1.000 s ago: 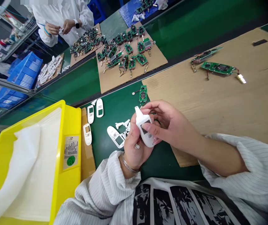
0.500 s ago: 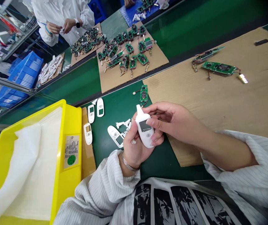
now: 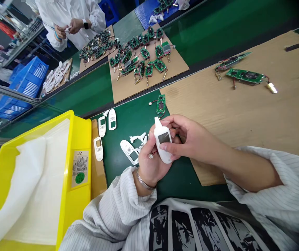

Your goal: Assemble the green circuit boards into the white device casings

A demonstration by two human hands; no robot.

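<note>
A white ear thermometer (image 3: 162, 134) with a dark display window and a tapered tip is held between both hands, tip pointing away from me. My left hand (image 3: 150, 164) cradles it from below, thumb along its left side. My right hand (image 3: 182, 141) grips its right side, the thumb lying across the front below the window. A small round buzzer disc (image 3: 150, 156) on a red wire hangs out over my left palm. Left of the hands lie a white housing half (image 3: 129, 152) and white probe tips (image 3: 138, 137). Just beyond them sits a green circuit board (image 3: 161, 104).
A yellow bin (image 3: 69, 139) with white sheeting stands at left, near several white housing covers (image 3: 112, 120). Cardboard (image 3: 217, 122) on the right bears two wired circuit boards (image 3: 246, 76). Many boards lie on another cardboard sheet (image 3: 128, 89) ahead. A co-worker's hands (image 3: 68, 29) handle a small white part.
The thermometer has shifted slightly right and turned more upright. My right thumb has slid from beside the display down to the front below it.
</note>
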